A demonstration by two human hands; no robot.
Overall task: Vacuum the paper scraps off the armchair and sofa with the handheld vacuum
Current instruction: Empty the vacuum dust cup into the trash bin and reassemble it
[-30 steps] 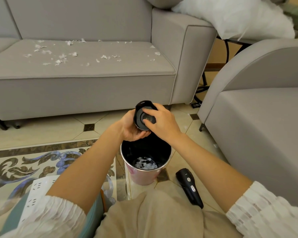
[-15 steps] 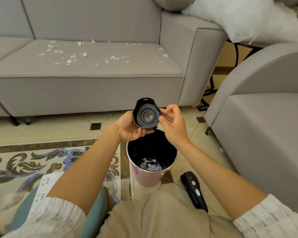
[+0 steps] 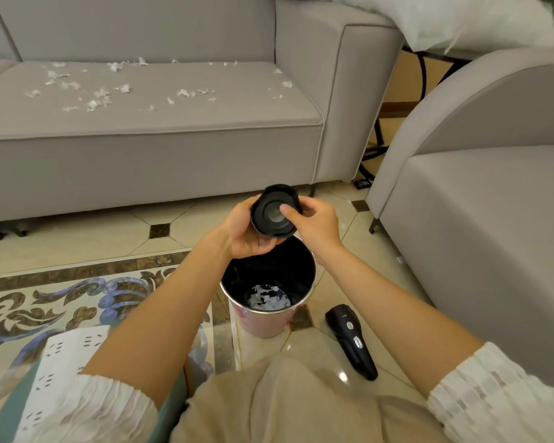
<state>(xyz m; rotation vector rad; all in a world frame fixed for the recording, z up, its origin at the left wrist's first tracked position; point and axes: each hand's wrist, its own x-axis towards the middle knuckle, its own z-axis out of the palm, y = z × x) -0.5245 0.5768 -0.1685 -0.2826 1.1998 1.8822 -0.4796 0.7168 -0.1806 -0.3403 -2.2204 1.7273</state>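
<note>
- Black round plastic dust cup with pale pleated filter in its centre [image 3: 275,212]: detached from the vacuum, held just above the bin mouth, open face turned up toward the person. Presumably kept there so anything loosened drops straight in.
- Left hand [image 3: 242,233]: cradles the cup from below and from the side, fingers curled round its wall. Reads as the steadying hand.
- Right hand [image 3: 314,220]: thumb tip on the filter face, other fingers curled at the cup's far rim; pinching grip. Likely seating or twisting the filter; which one I cannot tell.
- Pink metal waste bin with shiny rim and dark inside [image 3: 263,324]: stands on the tiled floor directly under the cup. White scraps lie at its bottom, so emptying looks mostly done.
- Black handheld vacuum body with small buttons [image 3: 352,342]: lies on the tiles just right of the bin, near the person's knee, touched by no hand. Parked within reach for refitting the cup, I judge.
- Torn white paper scraps [image 3: 93,94]: scattered over the seat of the grey fabric sofa [image 3: 173,161], thickest left of centre. That part of the job is not yet done.
- Grey curved-arm armchair [image 3: 480,219]: at right, seat shows no scraps in the visible part.
- White power strip [image 3: 61,356]: lies on the patterned floor by the left forearm.
</note>
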